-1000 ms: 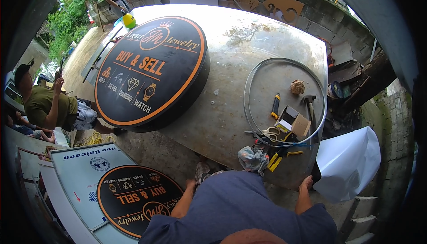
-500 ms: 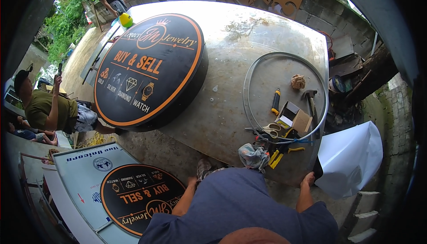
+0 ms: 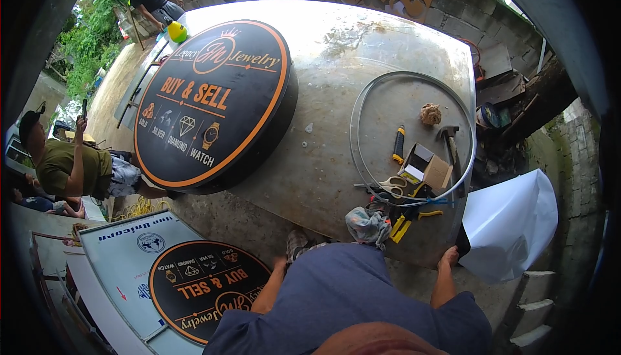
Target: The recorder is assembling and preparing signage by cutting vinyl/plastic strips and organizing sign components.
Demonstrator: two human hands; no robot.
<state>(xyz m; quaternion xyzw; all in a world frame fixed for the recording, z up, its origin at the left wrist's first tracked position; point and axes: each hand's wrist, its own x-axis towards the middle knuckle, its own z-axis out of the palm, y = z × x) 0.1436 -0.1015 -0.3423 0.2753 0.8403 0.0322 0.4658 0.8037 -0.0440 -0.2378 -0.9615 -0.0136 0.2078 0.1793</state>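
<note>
The right hand [image 3: 447,258] is at the near right corner of the table, closed on the dark edge of a large, creased white sheet [image 3: 511,225] that sticks out beside the table. My left hand [image 3: 280,265] hangs low by my leg, its fingers mostly hidden. A thick round black sign [image 3: 213,106] with an orange rim lies on the left part of the metal table [image 3: 323,161]. In front of me are a grey rag [image 3: 367,224], scissors [image 3: 393,187], yellow-handled pliers [image 3: 420,215], a small open box [image 3: 427,167], a black-and-yellow cutter [image 3: 399,144] and a hammer [image 3: 451,148].
A looped metal strip [image 3: 362,106] surrounds the tools and a brown ball [image 3: 431,114]. Below left, a second round sign [image 3: 207,284] lies on a pale panel [image 3: 126,258]. One person [image 3: 71,167] holds up a phone at left; another [image 3: 155,2] stands behind beside a yellow-green spray bottle [image 3: 176,32].
The view has shifted slightly. The person at the back has turned, an arm now out to the side. My hands stay about where they were; the white sheet has shifted a little.
</note>
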